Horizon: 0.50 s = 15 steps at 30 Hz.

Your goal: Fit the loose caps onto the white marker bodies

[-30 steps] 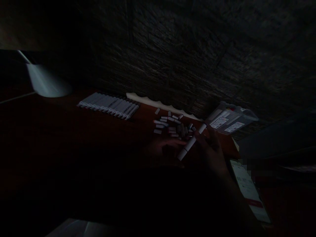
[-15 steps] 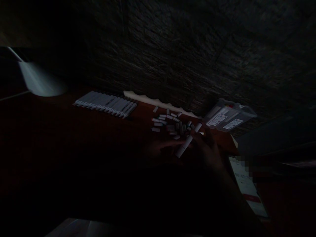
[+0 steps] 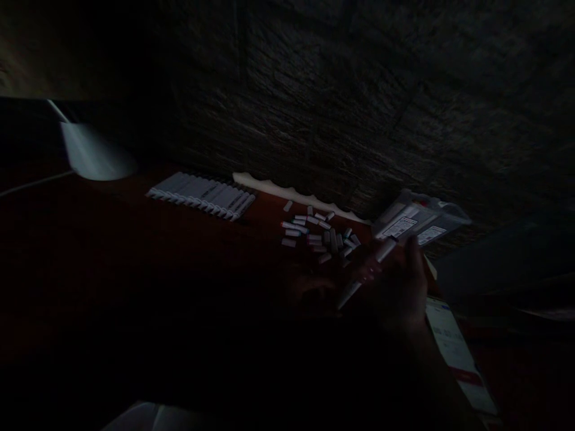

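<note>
You are holding a white marker [image 3: 386, 249] in your right hand [image 3: 398, 284], whose fingers are closing around its middle. The marker is slanting: its upper end is pointing toward the clear container [image 3: 395, 215] by the wall [image 3: 287, 102], and its lower end is showing below the fingers, on the side of your left hand [image 3: 308, 284]. That left hand is sitting just beside the lower end, in deep shadow; whether its fingers are touching the marker or standing apart, one cannot tell. The two hands are lying close together at the near edge of a scatter of short pale pieces [image 3: 333, 241], some showing coloured ends, which are resting on the dark worktop [image 3: 135, 251] beyond them. Well to the left, a row of white markers [image 3: 197, 194] is lying side by side. A pale wavy-edged strip [image 3: 287, 193] is running along the wall behind the pieces. A phone [image 3: 456, 350] with its screen lit is lying beside your right forearm, and a whitish cone-shaped object [image 3: 92, 152] is standing at far left.
</note>
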Motion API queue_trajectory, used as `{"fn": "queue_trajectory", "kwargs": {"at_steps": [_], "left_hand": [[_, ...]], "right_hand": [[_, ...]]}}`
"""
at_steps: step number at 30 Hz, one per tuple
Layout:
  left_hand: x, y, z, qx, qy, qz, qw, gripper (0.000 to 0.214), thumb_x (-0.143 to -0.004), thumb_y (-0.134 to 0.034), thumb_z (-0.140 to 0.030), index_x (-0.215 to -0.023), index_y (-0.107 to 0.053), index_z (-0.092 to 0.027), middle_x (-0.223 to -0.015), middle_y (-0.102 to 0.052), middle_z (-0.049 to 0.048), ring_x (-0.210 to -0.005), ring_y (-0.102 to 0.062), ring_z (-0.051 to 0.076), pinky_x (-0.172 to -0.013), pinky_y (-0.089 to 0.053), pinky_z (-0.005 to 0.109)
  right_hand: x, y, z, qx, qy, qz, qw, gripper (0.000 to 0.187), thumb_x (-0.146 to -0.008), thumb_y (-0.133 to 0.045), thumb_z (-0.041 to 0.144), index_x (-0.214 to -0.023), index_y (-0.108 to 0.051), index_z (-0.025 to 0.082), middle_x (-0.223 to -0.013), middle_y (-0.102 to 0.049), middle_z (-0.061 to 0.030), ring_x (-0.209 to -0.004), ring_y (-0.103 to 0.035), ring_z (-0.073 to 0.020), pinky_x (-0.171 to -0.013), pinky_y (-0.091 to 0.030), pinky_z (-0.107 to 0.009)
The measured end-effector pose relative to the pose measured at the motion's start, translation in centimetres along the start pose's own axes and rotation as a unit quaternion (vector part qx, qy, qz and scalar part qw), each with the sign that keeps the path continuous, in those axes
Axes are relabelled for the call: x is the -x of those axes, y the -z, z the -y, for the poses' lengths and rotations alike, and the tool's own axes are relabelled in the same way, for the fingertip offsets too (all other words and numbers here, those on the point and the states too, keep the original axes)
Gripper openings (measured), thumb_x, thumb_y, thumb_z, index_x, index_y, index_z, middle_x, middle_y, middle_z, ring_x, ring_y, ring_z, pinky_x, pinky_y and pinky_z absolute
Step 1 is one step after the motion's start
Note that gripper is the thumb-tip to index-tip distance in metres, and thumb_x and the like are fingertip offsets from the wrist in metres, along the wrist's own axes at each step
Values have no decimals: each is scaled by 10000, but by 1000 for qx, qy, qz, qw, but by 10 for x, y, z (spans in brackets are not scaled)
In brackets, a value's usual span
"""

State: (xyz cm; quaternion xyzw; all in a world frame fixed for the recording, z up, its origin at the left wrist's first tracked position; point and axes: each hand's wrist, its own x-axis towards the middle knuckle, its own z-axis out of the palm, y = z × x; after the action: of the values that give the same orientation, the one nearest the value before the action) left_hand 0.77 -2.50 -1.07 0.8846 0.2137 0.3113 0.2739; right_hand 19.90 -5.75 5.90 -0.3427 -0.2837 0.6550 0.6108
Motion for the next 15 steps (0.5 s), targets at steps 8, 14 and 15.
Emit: {"fn": "queue_trajectory", "kwargs": {"at_steps": [8,14,15], "left_hand": [[0,-1,0,-28,-37,-2,999,337,-937,-571,-334,-1222,-565,-154,-1217,-587,106,-1029,-612,219,-868,-540,423],[4,3,0,-76,-38,30,996,281,-952,-545,-331,-1192,-590,-193,-1234,-585,102,-1032,-606,202,-882,-535,397],[5,3,0,-82,-35,34,995,278,-952,-545,-331,-1191,-591,-195,-1234,-585,102,-1032,-606,201,-882,-535,395]], "right_hand": [[6,0,-10,93,83,6,992,441,-797,-550,566,-534,-498,216,-423,-336,44,-381,-354,-97,-380,-330,-241],[12,2,-22,119,53,6,991,478,-788,-543,639,-536,-526,234,-440,-421,7,-372,-385,-124,-370,-327,-286],[12,3,-23,128,52,-1,990,497,-782,-534,654,-509,-517,239,-428,-416,-2,-366,-388,-130,-364,-318,-294]]}}
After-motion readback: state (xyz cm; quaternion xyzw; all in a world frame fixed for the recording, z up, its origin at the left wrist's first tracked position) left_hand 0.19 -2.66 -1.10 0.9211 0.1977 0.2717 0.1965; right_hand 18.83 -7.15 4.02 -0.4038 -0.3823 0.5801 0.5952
